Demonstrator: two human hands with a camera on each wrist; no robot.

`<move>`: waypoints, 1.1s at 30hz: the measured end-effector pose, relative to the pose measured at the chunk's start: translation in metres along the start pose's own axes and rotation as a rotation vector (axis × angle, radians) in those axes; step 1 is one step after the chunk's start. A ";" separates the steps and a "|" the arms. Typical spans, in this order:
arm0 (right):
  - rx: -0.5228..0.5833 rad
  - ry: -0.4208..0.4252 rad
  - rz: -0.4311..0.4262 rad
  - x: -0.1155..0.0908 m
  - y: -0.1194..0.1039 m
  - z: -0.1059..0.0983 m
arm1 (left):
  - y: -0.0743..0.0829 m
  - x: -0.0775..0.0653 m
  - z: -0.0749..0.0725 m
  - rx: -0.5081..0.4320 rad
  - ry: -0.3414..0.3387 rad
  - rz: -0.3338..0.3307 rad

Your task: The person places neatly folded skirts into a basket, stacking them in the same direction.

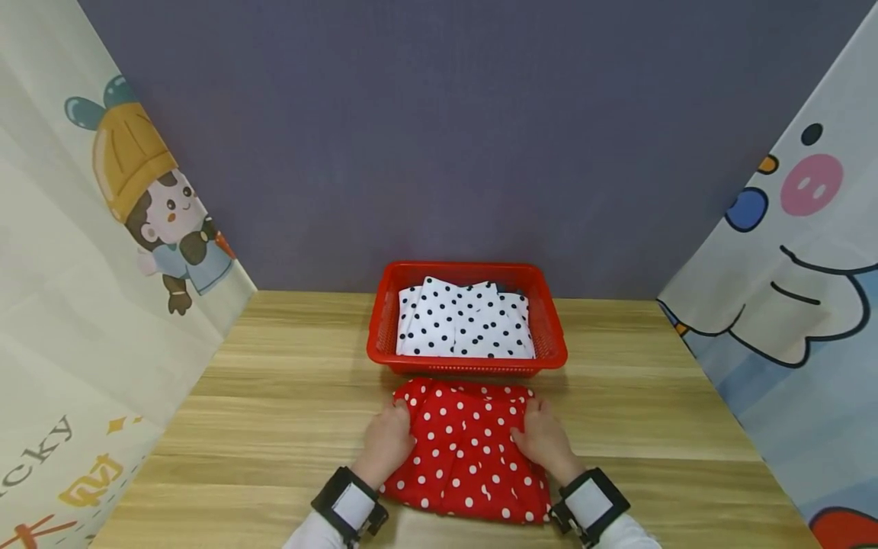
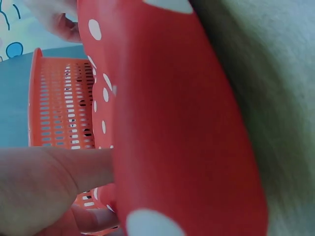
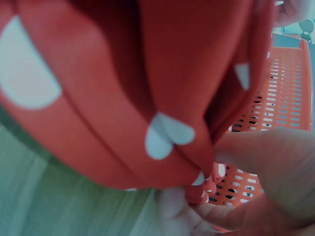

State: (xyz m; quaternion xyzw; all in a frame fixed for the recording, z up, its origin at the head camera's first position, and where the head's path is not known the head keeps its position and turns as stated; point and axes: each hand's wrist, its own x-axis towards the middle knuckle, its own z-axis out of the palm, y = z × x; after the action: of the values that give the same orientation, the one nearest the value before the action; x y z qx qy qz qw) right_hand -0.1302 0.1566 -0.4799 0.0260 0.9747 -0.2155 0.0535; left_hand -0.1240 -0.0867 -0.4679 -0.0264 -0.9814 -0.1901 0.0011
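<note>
A folded red cloth with white polka dots (image 1: 466,450) lies in front of the basket on the wooden table. My left hand (image 1: 389,444) grips its left side, and my right hand (image 1: 546,441) holds the opposite side. In the left wrist view the thumb (image 2: 83,169) presses against the cloth, with other fingers lower down. The right wrist view shows the thumb (image 3: 246,147) on one face of the cloth and fingertips (image 3: 174,206) at its lower edge, with folded layers between. Whether it is a garment I cannot tell.
Just beyond the red cloth stands a red plastic basket (image 1: 466,366) with slotted walls. Folded white cloth with black dots (image 1: 466,320) fills it. A grey panel (image 1: 453,137) rises behind the table (image 1: 274,412), and printed curtains (image 1: 55,252) hang at both sides.
</note>
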 end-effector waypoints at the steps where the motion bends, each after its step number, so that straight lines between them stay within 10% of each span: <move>1: 0.013 -0.003 0.001 0.000 0.000 0.000 | 0.000 0.000 0.001 -0.003 -0.001 0.000; 15: 0.163 -0.012 -0.026 -0.002 0.005 0.006 | -0.006 0.001 0.002 -0.142 -0.106 -0.075; 33: 0.123 0.194 -0.134 -0.031 0.005 -0.009 | 0.001 -0.024 -0.015 -0.267 -0.035 -0.068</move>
State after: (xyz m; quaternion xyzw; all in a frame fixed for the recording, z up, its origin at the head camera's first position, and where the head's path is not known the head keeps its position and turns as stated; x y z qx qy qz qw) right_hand -0.1002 0.1641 -0.4704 -0.0150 0.9598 -0.2743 -0.0571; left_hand -0.0997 -0.0926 -0.4542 0.0035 -0.9475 -0.3186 -0.0260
